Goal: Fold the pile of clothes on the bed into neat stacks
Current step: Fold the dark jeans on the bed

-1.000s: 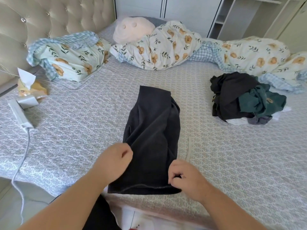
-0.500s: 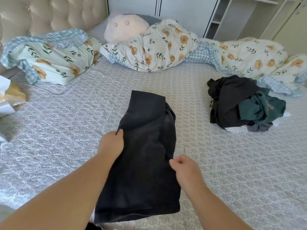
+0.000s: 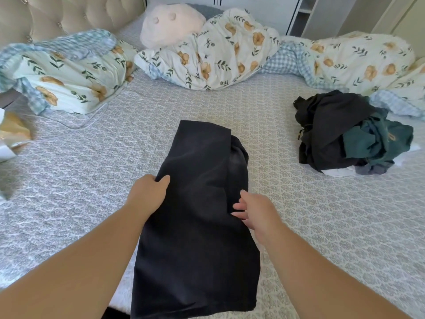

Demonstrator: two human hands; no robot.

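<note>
A puffy floral pillow (image 3: 69,72) with a checked edge lies at the far left of the quilted, diamond-patterned bed (image 3: 322,215). The left hand (image 3: 147,194) pinches the left edge of the dark garment (image 3: 197,215), thumb on top of the soft matte cloth. This long folded panel lies flat mid-bed. The right hand (image 3: 255,210) rests relaxed fingers on its right edge, gripping nothing. Far right sits a crumpled pile of clothes (image 3: 349,134), black and teal.

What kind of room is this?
Most likely a bedroom: a bed with a tufted headboard, a rumpled floral duvet, and a pile of clothes waiting to be folded.
</note>
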